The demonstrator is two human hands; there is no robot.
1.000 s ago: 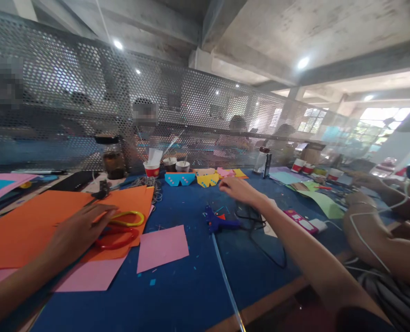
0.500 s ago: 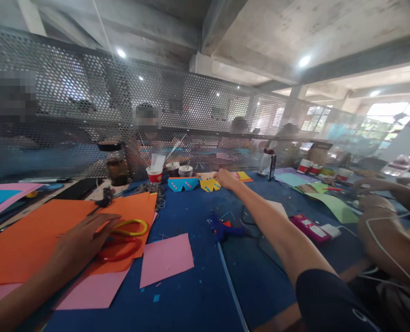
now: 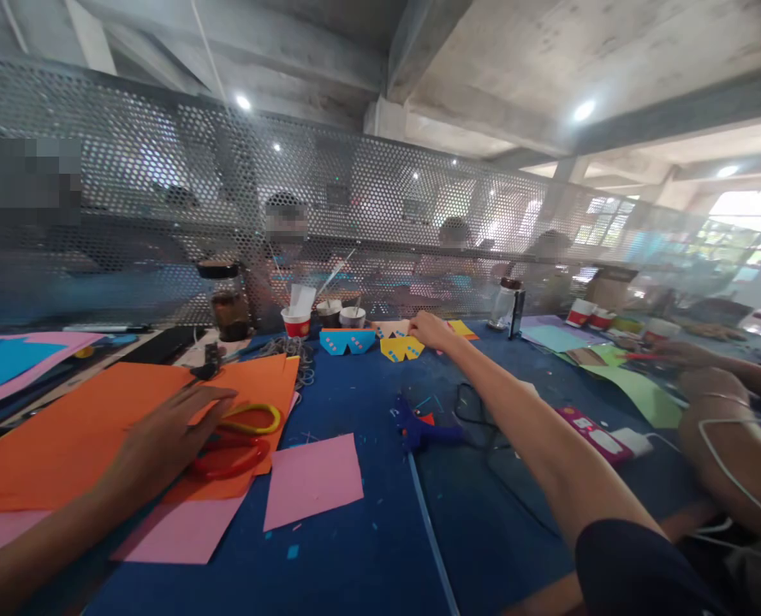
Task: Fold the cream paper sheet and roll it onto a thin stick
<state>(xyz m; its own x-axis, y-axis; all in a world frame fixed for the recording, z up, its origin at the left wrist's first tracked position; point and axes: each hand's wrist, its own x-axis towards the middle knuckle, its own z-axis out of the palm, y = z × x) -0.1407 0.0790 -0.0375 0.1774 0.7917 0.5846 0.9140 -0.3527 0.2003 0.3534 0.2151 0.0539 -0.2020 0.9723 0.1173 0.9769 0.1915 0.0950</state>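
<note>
My left hand lies stretched out on a stack of orange paper. Its fingers rest beside scissors with yellow and red loop handles; the blades are out of sight. Far out across the table, my right hand has its fingers bent down and together, and what they hold, if anything, is hidden. Close beside it are a yellow paper cutout with small blue marks, a pale pink paper piece and a blue mask-shaped cutout. More yellow paper shows behind the hand.
A blue glue gun and a pink paper sheet lie mid-table. Paper cups, a dark-lidded jar and a bottle stand along the perforated screen. To the right are a magenta device and another person's arm.
The view has shifted slightly, so most things sit a little further right. More of the yellow cutout shows beside my right hand. My left hand stays by the scissors.
</note>
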